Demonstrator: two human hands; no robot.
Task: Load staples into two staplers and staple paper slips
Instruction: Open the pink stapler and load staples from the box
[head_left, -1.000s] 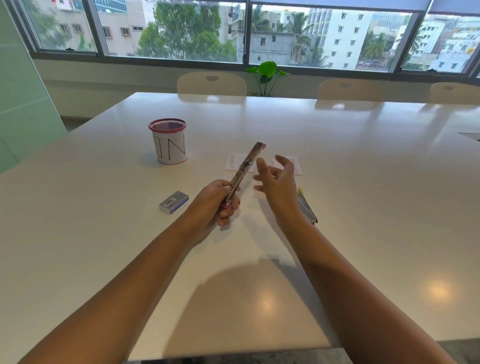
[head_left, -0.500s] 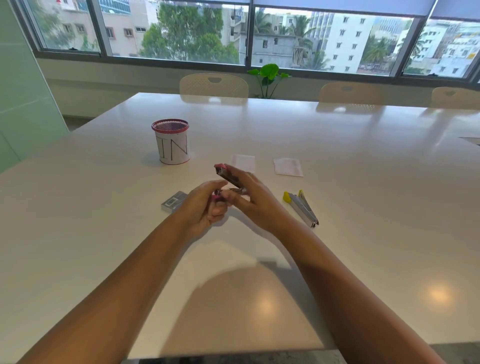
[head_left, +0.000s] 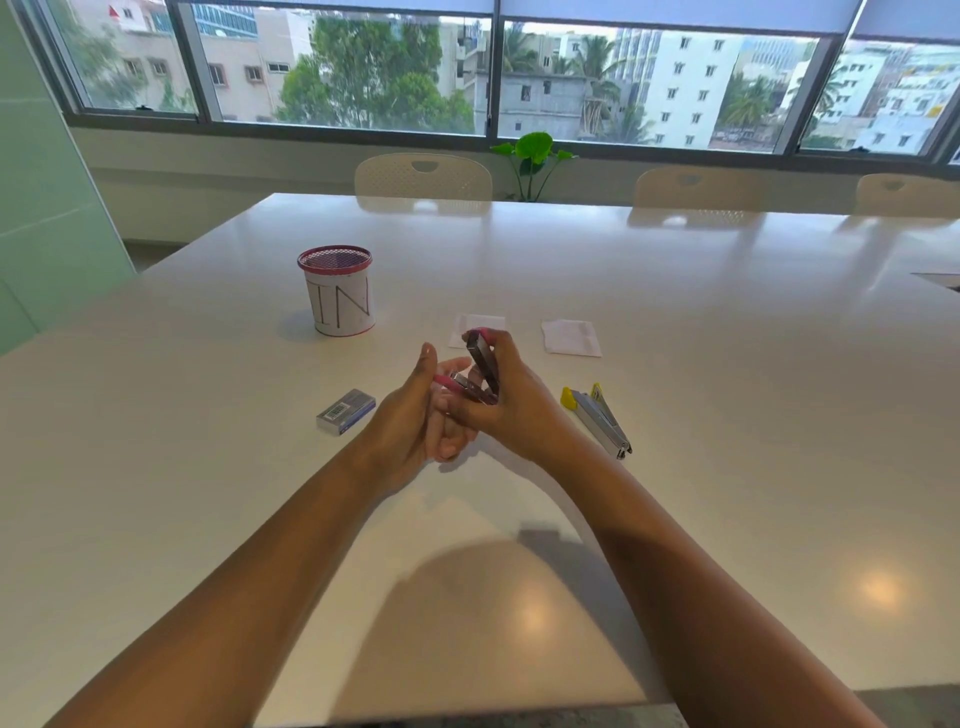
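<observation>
Pink-trimmed stapler (head_left: 480, 374) sits between both hands above the white table (head_left: 727, 364), held clear of the surface and hinged open — its top arm angles up and away while the base with the pink end lies lower, pointing left. Right hand (head_left: 511, 410) curls around the raised arm and the hinge end, fingers wrapped on the metal. Left hand (head_left: 415, 421) is beneath and to the left; its thumb stands straight up, the fingers look loosely bent under the stapler's base, though whether they actually grip it or only support it is hard to tell from this angle. Both hands are touching or nearly so at the stapler. Just right of the right wrist lies the second stapler (head_left: 600, 420), silver with yellow ends, flat on the table and untouched. Left of the left hand, near it, a small grey-blue staple box (head_left: 345, 411) with a barcode label rests on the tabletop. Beyond the hands lie two paper slips: one (head_left: 475, 325) partly hidden behind the raised stapler arm, the other (head_left: 570, 338) further right, well apart from the first. Farther left and back stands a mesh cup (head_left: 337, 291) with a red rim and a white wrap lettered "IN" — upright, apart from everything else. Pale chairs (head_left: 423, 176) line the far edge, a green plant (head_left: 532, 156) behind them at the window.
</observation>
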